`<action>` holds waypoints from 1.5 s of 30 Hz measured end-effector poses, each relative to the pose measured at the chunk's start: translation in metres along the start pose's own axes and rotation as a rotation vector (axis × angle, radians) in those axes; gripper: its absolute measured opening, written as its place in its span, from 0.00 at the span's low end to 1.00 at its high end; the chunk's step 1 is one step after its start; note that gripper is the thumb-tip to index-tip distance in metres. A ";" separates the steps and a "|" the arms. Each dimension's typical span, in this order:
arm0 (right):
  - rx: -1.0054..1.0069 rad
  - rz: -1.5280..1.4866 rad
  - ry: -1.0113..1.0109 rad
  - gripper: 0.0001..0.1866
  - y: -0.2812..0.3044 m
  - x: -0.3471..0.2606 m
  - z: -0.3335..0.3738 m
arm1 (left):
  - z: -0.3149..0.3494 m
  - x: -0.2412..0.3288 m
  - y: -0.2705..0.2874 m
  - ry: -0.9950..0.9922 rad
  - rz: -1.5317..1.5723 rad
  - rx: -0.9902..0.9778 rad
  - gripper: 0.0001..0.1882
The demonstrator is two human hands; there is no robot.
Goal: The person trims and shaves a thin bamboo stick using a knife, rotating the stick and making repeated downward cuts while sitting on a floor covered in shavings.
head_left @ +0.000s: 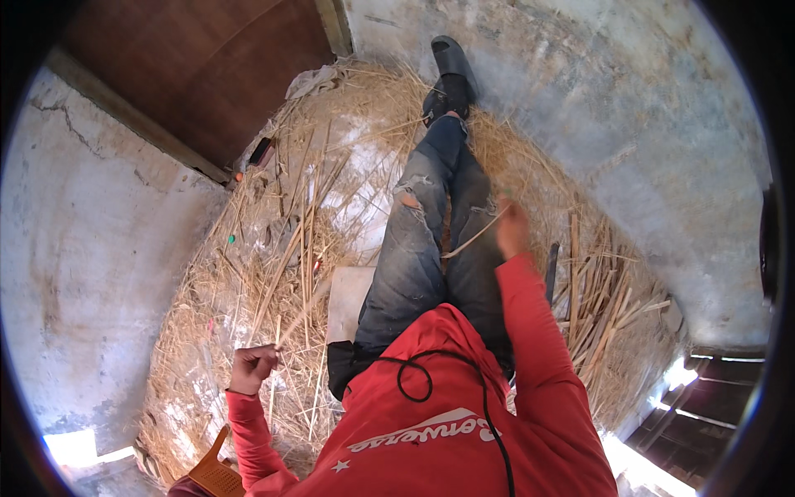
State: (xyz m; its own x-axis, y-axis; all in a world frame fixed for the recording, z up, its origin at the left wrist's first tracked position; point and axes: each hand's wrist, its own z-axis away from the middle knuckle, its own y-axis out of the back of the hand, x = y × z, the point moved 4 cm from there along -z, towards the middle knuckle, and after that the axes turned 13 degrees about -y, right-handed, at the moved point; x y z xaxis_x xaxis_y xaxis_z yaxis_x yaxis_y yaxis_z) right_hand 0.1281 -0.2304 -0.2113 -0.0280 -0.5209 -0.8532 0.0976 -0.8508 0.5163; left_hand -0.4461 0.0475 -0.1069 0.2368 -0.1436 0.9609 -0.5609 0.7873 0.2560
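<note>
My left hand [252, 369] is out to the left, low in the view, its fingers closed on one end of a thin pale strip [305, 316]. The strip slants up and to the right, blurred along its length. Over my right thigh is my right hand [512, 228], closed and partly blurred. A second thin, slightly curved strip [479, 237] runs from its fingers down-left across my jeans; whether the two strips are one piece I cannot tell. A dark, narrow flat thing [552, 272] stands beside my right forearm, apart from the hand.
My legs [414, 240] stretch ahead, ankles together. Straw-like shavings cover the floor. Split sticks [600, 306] lie in a heap at right, more long sticks [302, 224] at left. A grey board [348, 300] lies by my left leg. Walls, a brown door [199, 66] and an orange-brown chair [217, 472] stand around.
</note>
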 end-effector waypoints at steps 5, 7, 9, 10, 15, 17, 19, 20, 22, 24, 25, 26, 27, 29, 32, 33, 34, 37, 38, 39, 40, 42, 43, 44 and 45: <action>-0.101 -0.586 -0.366 0.25 0.053 -0.021 -0.052 | -0.036 0.008 -0.046 0.068 0.033 0.040 0.15; 0.071 -0.870 -0.539 0.25 0.081 -0.020 -0.072 | -0.060 0.011 -0.087 0.069 0.085 0.007 0.15; -0.225 -1.696 -0.541 0.20 0.121 0.016 -0.109 | -0.083 0.015 -0.120 0.045 0.130 -0.051 0.14; -0.077 -1.973 -0.450 0.22 0.164 0.071 -0.141 | -0.099 0.015 -0.139 0.031 0.187 -0.124 0.14; 0.222 -1.872 -0.647 0.16 0.151 0.094 -0.110 | -0.144 0.021 -0.183 -0.190 -0.007 -0.177 0.16; -0.147 -1.731 -0.669 0.21 0.120 0.067 -0.071 | -0.158 0.015 -0.197 -0.227 -0.045 -0.175 0.16; -0.367 -1.422 -0.575 0.24 0.079 0.030 -0.018 | -0.169 0.019 -0.208 -0.274 -0.177 -0.172 0.15; -0.424 -1.002 -0.390 0.25 0.061 0.005 0.012 | -0.173 0.022 -0.212 -0.299 -0.249 -0.173 0.15; -0.329 -0.092 0.101 0.29 0.028 -0.044 0.072 | -0.178 0.037 -0.219 -0.346 -0.343 -0.161 0.12; -0.520 0.116 0.062 0.32 0.000 -0.076 0.126 | -0.178 0.043 -0.223 -0.386 -0.409 -0.130 0.11; -0.520 0.244 0.141 0.32 -0.014 -0.078 0.143 | -0.178 0.042 -0.226 -0.408 -0.424 -0.113 0.11; -0.519 0.373 0.221 0.32 -0.027 -0.078 0.155 | -0.179 0.040 -0.229 -0.429 -0.438 -0.094 0.11; -0.558 0.419 0.207 0.32 -0.037 -0.079 0.167 | -0.179 0.039 -0.230 -0.423 -0.474 -0.081 0.10; -0.609 0.452 0.201 0.32 -0.050 -0.076 0.181 | -0.175 0.037 -0.230 -0.406 -0.542 -0.055 0.10; -0.589 0.467 0.197 0.32 -0.050 -0.073 0.177 | -0.168 0.030 -0.226 -0.372 -0.582 -0.039 0.09; -0.553 0.464 0.169 0.32 -0.050 -0.069 0.168 | -0.163 0.030 -0.222 -0.384 -0.590 -0.035 0.10; -0.512 0.463 0.134 0.33 -0.051 -0.062 0.154 | -0.157 0.033 -0.216 -0.397 -0.595 -0.038 0.10; -0.499 0.388 0.077 0.34 -0.039 -0.066 0.122 | -0.144 0.039 -0.196 -0.368 -0.568 -0.066 0.10; -0.555 0.381 0.109 0.34 -0.038 -0.071 0.121 | -0.140 0.041 -0.191 -0.341 -0.553 -0.084 0.10; -0.590 0.401 0.156 0.34 -0.040 -0.077 0.131 | -0.141 0.045 -0.189 -0.327 -0.523 -0.055 0.11; -0.628 0.423 0.200 0.34 -0.039 -0.092 0.153 | -0.142 0.046 -0.190 -0.345 -0.517 -0.037 0.10; -0.705 0.462 0.341 0.32 -0.046 -0.100 0.190 | -0.148 0.048 -0.194 -0.392 -0.505 0.003 0.10; -0.701 0.464 0.382 0.30 -0.044 -0.107 0.194 | -0.148 0.051 -0.193 -0.380 -0.501 0.016 0.10; -0.695 0.467 0.421 0.29 -0.041 -0.115 0.196 | -0.146 0.058 -0.192 -0.368 -0.496 0.028 0.10; -0.666 0.467 0.463 0.29 -0.040 -0.120 0.193 | -0.146 0.062 -0.191 -0.356 -0.492 0.040 0.10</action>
State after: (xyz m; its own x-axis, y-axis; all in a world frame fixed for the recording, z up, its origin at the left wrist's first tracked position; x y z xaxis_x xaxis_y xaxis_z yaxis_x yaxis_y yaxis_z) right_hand -0.0642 -0.1470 -0.1153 0.5428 -0.5987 -0.5890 0.5529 -0.2731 0.7872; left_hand -0.2086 -0.0243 -0.1120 0.2000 -0.6816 0.7038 -0.4837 0.5560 0.6759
